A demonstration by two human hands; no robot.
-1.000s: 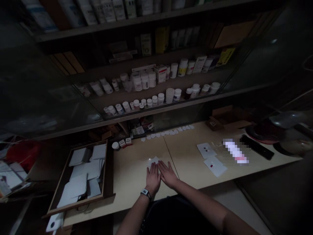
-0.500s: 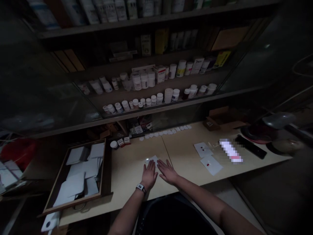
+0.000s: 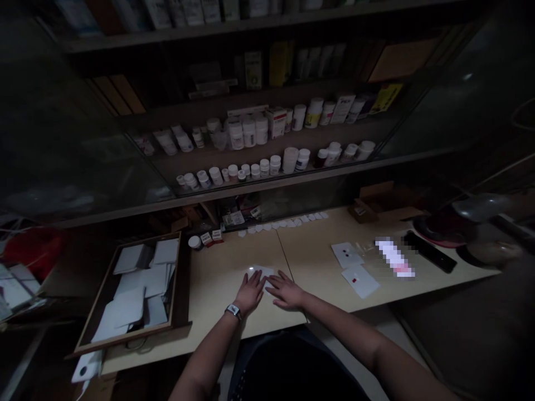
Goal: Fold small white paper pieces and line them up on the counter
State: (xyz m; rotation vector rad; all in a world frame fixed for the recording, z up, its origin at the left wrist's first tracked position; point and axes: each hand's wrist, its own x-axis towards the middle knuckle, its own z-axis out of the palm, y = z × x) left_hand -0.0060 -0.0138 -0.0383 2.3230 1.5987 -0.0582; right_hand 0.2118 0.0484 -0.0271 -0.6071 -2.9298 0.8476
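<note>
A white paper sheet (image 3: pixel 262 273) lies folded or flat on the pale wooden desktop (image 3: pixel 217 312), partly hidden under my fingers. My left hand (image 3: pixel 251 292), with a wristwatch (image 3: pixel 234 312) on its wrist, rests palm down on the sheet's left part. Beside it, my right hand (image 3: pixel 287 292) lies palm down with its fingertips on the sheet's right part. Neither hand grips anything, and the fingers are spread.
A wooden drawer (image 3: pixel 134 292) of white paper squares stands at the desk's left. Small paper pieces (image 3: pixel 282 223) line the back edge. To the right lie two marked white sheets (image 3: pixel 359 273), a blurred item and a black remote (image 3: pixel 430 252). Glass-fronted shelves of medicine bottles rise behind.
Both hands have turned inward, their fingers now angled more toward each other over the sheet. The view has shifted slightly.
</note>
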